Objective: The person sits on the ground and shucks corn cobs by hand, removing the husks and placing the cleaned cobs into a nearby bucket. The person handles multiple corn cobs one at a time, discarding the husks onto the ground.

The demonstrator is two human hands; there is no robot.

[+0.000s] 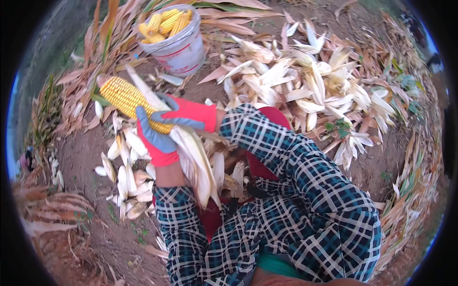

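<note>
Both my hands wear red work gloves with grey palms. My left hand (pixel 155 137) grips the lower end of a yellow corn cob (pixel 123 96), which points up and to the left with its kernels bare. Peeled-back husk (pixel 195 161) hangs from the cob's base beside my left wrist. My right hand (pixel 184 112) is closed around a strip of pale husk (pixel 143 87) that sticks up alongside the cob. Part of the cob's lower end is hidden by the fingers.
A white bucket (pixel 179 53) holding several yellow cobs stands beyond my hands. A heap of stripped husks (pixel 304 78) lies to the right. Unhusked ears (pixel 125 178) lie on the soil at the left. Dry corn stalks (pixel 411 171) edge the ground.
</note>
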